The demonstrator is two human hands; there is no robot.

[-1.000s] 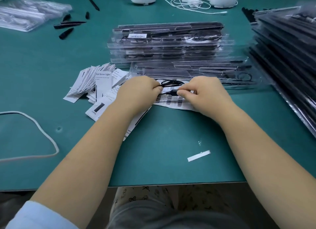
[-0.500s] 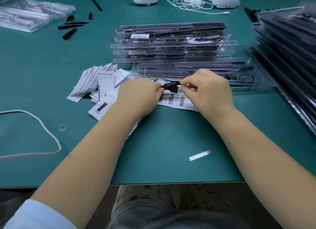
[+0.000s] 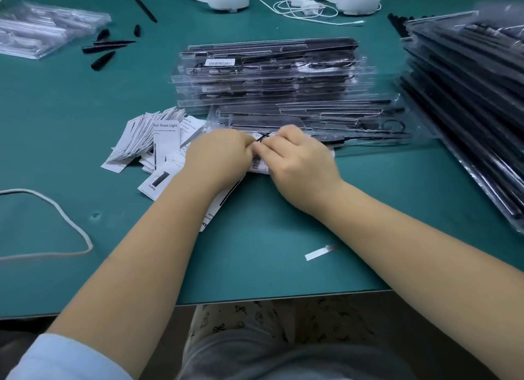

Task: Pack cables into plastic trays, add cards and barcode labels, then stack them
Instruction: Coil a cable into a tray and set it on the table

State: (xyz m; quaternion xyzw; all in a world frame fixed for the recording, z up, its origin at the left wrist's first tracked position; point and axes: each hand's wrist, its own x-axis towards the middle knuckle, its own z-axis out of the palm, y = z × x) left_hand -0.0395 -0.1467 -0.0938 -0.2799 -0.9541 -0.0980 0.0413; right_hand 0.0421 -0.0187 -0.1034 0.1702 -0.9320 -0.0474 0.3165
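Observation:
My left hand (image 3: 217, 160) and my right hand (image 3: 297, 160) meet at the middle of the green table, fingertips pinched together on a thin black cable (image 3: 262, 137). Under them lies a sheet of barcode labels (image 3: 256, 162), mostly hidden. Just behind the hands lies a clear plastic tray (image 3: 312, 121) with black parts and a cable in it. Behind that stands a stack of filled clear trays (image 3: 266, 70), the top one bearing a barcode label (image 3: 220, 63). A fanned pile of white printed cards (image 3: 150, 137) lies left of my left hand.
A tall leaning stack of filled trays (image 3: 470, 96) fills the right side. Clear bags (image 3: 42, 31) and loose black pieces (image 3: 103, 48) lie far left. A white cord (image 3: 65, 218) loops at the left edge. White devices with a charger cable (image 3: 306, 8) sit at the back. A paper strip (image 3: 319, 252) lies near the front edge.
Both hands moved slightly away from me toward the near tray, and my right hand closed in against the left, covering most of the barcode sheet. The cable stays pinched between them.

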